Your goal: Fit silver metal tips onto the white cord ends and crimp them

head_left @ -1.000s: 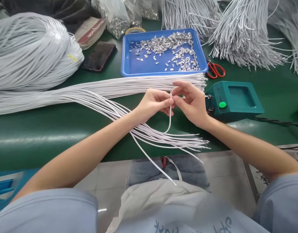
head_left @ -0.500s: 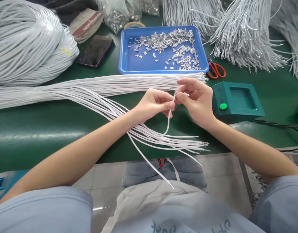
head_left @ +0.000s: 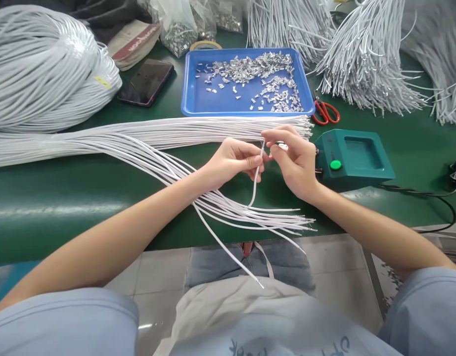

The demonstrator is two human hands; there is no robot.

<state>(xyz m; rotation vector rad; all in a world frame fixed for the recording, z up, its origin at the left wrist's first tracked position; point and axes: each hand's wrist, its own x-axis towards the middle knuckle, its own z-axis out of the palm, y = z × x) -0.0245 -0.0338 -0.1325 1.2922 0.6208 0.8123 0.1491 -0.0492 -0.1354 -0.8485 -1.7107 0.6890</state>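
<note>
My left hand (head_left: 237,160) pinches a white cable (head_left: 256,180) between thumb and fingers just below its upper end. From there the cable bends down to a loose fan of white cables (head_left: 228,207) under my left forearm. My right hand (head_left: 295,158) is curled at the upper end of the same cable, its index fingertip at the tip. A small white piece (head_left: 283,146) shows between the right thumb and fingers; its kind is unclear. Behind both hands lies a straight bundle of white cables (head_left: 183,129), their ends to the right.
A blue tray (head_left: 187,106) of small metal terminals stands behind the bundle. Right of it are red-handled scissors (head_left: 326,112) and a green device (head_left: 361,163) with a bright green button. A phone (head_left: 146,83), a coiled cable bundle (head_left: 46,69) and upright cable bundles (head_left: 365,59) surround it.
My right hand's index finger has stretched leftward to the cable tip, and its thumb has drawn a little away from the cable. My left hand keeps its pinch. The view has shifted slightly.
</note>
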